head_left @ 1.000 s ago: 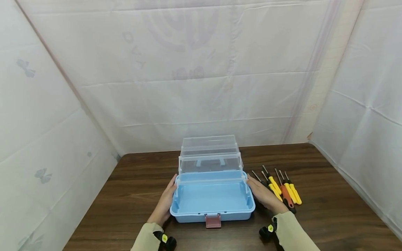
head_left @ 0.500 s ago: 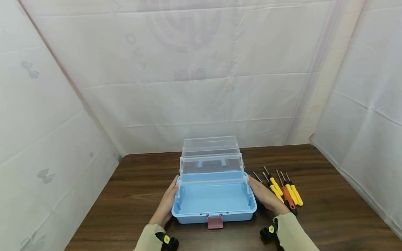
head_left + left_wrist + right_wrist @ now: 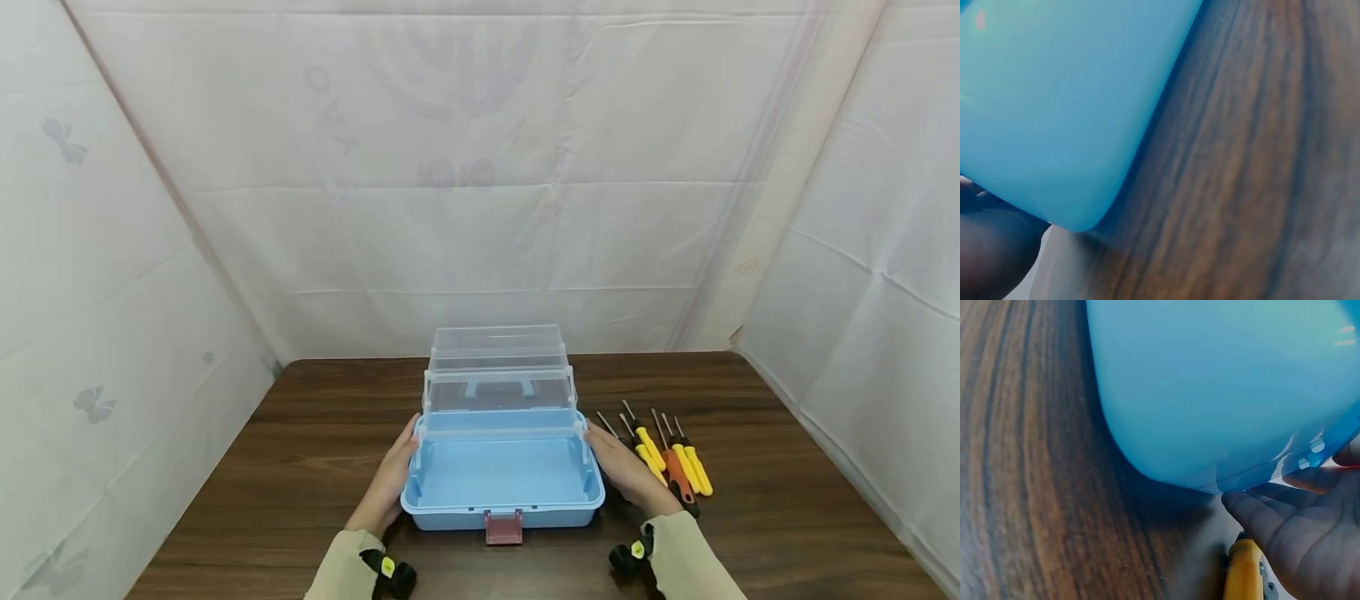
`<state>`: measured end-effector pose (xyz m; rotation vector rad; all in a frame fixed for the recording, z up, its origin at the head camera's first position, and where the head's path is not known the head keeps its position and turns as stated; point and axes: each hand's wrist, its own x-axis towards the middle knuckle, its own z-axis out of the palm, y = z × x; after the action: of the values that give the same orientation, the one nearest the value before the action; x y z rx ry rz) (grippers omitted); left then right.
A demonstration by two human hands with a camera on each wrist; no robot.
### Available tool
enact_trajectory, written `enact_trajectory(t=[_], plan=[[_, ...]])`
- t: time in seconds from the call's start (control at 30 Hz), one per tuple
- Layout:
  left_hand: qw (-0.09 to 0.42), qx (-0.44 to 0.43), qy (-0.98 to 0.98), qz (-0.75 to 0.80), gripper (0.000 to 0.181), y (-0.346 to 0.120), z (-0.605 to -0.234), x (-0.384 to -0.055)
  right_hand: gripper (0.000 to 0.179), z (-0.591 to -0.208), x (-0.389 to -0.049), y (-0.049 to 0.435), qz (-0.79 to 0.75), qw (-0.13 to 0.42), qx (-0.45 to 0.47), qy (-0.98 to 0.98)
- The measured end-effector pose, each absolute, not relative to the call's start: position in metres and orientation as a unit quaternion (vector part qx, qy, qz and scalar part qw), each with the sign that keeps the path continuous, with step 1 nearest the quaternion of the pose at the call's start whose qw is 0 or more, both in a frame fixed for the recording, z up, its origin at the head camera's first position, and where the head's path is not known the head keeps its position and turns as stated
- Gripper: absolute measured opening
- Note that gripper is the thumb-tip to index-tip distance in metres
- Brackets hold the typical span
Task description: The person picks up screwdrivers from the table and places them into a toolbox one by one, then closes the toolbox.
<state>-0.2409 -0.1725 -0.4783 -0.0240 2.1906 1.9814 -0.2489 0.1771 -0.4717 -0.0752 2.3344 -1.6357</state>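
Latch hangs at front. Left hand and right hand hold box by its sides on desk; same as a second ago, head view slightly shifted. Screwdrivers beside right hand. Clear top raised behind.

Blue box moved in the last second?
No: the blue box keeps its place against the table's back edge and the screwdrivers; only the camera view drifts slightly.

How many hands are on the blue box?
2: the left hand is on the left side of the blue box; the right hand is on its right side.
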Motion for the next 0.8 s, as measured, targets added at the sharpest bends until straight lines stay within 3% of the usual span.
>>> enact_trajectory(t=[0.8], plan=[[0.100, -0.015, 0.734, 0.672, 0.053, -0.173, -0.479, -0.240, 0.058, -0.452, -0.242, 0.196, -0.566, 0.117, -0.015, 0.816]])
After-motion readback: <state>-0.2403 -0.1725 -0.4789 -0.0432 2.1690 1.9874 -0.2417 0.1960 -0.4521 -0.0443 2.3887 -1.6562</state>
